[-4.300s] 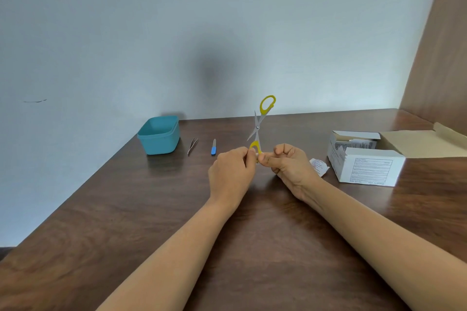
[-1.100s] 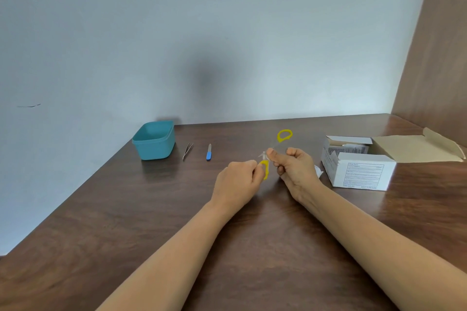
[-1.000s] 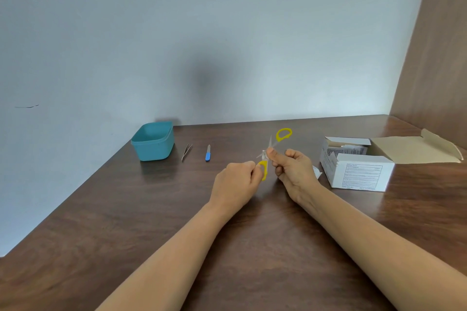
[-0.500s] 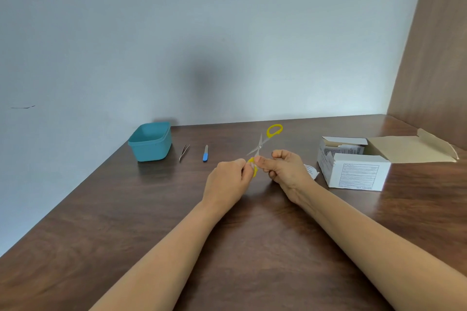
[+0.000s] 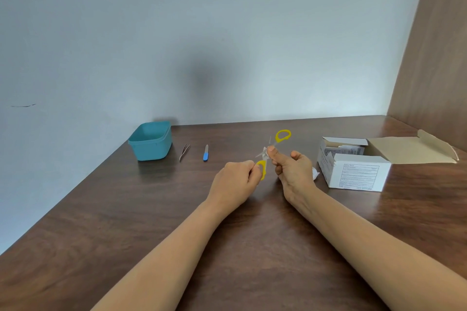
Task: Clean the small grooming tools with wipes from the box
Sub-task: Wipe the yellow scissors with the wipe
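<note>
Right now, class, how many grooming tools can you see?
3: yellow-handled scissors in the left hand and right hand; tweezers beside the teal tub; blue-handled file right of them. The tub may hide more.

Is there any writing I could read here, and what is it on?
White box, front label: lines of small print, too blurred to read.
Its left side: print, also unreadable.
Packets inside it: blurred print, unreadable.
Nothing else carries writing.

the left hand (image 5: 235,182) and the right hand (image 5: 294,171) are bare, and both forearms are bare right down to the view's lower edge.
</note>
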A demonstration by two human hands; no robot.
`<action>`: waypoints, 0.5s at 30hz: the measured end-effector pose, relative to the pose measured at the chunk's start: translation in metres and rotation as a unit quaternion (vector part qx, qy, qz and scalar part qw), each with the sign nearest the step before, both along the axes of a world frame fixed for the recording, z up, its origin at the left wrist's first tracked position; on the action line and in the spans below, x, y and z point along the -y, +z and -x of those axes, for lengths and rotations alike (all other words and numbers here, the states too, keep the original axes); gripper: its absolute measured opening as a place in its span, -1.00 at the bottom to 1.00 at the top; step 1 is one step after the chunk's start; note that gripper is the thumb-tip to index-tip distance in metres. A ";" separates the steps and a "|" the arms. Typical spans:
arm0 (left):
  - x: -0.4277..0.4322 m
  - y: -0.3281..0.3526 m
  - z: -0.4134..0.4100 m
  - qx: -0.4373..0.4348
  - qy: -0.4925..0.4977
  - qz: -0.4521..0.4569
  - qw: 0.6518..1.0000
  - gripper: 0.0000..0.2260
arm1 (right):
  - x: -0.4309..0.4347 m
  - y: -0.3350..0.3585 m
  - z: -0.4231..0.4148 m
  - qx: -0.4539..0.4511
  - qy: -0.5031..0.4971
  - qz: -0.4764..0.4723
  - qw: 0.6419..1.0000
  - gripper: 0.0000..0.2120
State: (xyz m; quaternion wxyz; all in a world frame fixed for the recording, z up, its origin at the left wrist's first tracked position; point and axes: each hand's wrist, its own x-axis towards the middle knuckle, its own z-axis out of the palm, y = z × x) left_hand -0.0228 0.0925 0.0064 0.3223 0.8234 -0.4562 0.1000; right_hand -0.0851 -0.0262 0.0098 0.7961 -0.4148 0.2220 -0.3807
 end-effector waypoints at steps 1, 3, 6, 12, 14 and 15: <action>0.000 0.000 0.000 0.005 0.004 -0.002 1.000 -0.61 | 0.000 0.000 0.000 0.004 -0.004 -0.003 1.000 -0.54; -0.001 0.001 0.002 0.022 0.022 -0.007 0.999 -0.61 | 0.000 0.001 0.001 0.005 0.002 0.003 1.000 -0.57; -0.002 0.000 0.002 0.046 0.064 -0.016 0.997 -0.62 | -0.001 0.002 0.002 -0.037 0.057 0.081 0.994 -0.62; -0.006 0.000 -0.008 0.023 0.119 0.010 0.993 -0.65 | -0.007 0.005 0.005 -0.141 0.145 0.223 0.954 -0.67; -0.005 -0.001 -0.008 0.014 0.105 0.011 0.994 -0.65 | -0.005 0.006 0.006 -0.129 0.143 0.210 0.959 -0.67; -0.005 -0.001 -0.008 0.012 0.093 0.008 0.996 -0.65 | -0.004 0.005 0.007 -0.112 0.141 0.191 0.965 -0.68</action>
